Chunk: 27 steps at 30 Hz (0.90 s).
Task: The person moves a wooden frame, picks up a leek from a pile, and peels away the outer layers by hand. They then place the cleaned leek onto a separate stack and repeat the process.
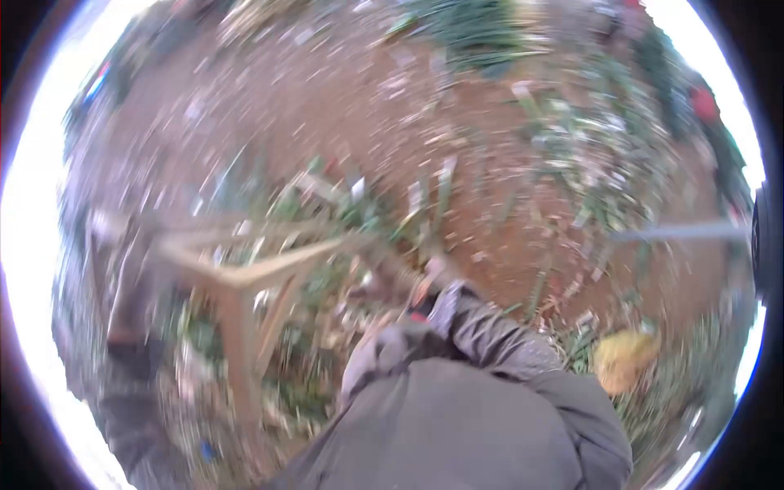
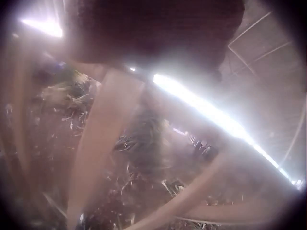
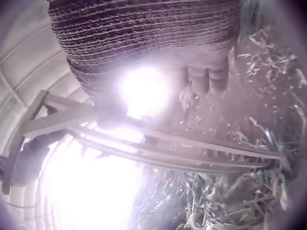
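A pale wooden frame [image 1: 233, 278] stands out on the near left of the head view, over brown ground [image 1: 490, 249] strewn with green and dry plant scraps. A blurred left hand [image 1: 124, 278] is beside its left side; whether the fingers grip it cannot be told. In the right wrist view, the right hand [image 3: 189, 62], below a ribbed cuff [image 3: 148, 31], has its thumb by a rail and its fingertips apart from it; glare hides any hold. Long green stalks [image 1: 469, 33] lie far off; a yellow shape [image 1: 625, 359] sits near right.
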### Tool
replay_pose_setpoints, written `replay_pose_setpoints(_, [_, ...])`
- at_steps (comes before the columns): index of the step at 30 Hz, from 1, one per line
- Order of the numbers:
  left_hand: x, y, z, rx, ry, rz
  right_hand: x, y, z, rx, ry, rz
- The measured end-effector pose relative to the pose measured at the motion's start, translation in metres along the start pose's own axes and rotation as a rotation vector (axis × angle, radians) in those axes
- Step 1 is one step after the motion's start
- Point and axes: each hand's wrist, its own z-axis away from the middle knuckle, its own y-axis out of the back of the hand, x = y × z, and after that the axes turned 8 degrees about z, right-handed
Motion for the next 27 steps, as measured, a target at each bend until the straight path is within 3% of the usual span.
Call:
replay_pose_setpoints(3, [0.046, -0.023, 0.009, 0.111, 0.303, 0.168, 0.008, -0.054, -0.028, -0.153, 0.101, -0.100])
replay_pose_setpoints(5, [0.048, -0.038, 0.006, 0.197, 0.429, 0.182, 0.024, -0.069, -0.033, -0.212, 0.172, -0.184])
replay_pose_setpoints(8, [0.013, -0.041, 0.019, 0.262, 0.433, -0.100, 0.035, -0.083, -0.042, -0.399, 0.180, -0.225])
replay_pose_setpoints(11, [0.024, -0.052, 0.044, 0.294, 0.674, -0.264, 0.034, -0.084, -0.041, -0.521, 0.221, -0.350])
replay_pose_setpoints(13, [0.040, -0.069, 0.060, 0.346, 0.802, -0.146, 0.034, -0.086, -0.043, -0.624, 0.270, -0.413])
replay_pose_setpoints(15, [0.045, -0.081, 0.079, 0.424, 0.918, -0.210, 0.032, -0.090, -0.038, -0.677, 0.303, -0.476])
replay_pose_setpoints(19, [0.030, -0.090, 0.133, 0.575, 1.059, 0.072, 0.029, -0.104, -0.034, -0.752, 0.368, -0.489])
replay_pose_setpoints(22, [0.026, -0.090, 0.139, 0.574, 1.087, 0.042, 0.028, -0.117, -0.044, -0.755, 0.386, -0.422])
replay_pose_setpoints(24, [0.024, -0.081, 0.140, 0.427, 1.204, 0.302, 0.024, -0.136, -0.041, -0.819, 0.366, -0.367])
replay_pose_setpoints(26, [0.034, -0.070, 0.145, 0.368, 1.329, 0.416, 0.034, -0.149, -0.029, -0.986, 0.176, -0.197])
replay_pose_setpoints(27, [0.039, -0.069, 0.142, 0.375, 1.386, 0.411, 0.034, -0.152, -0.030, -0.931, 0.161, -0.197])
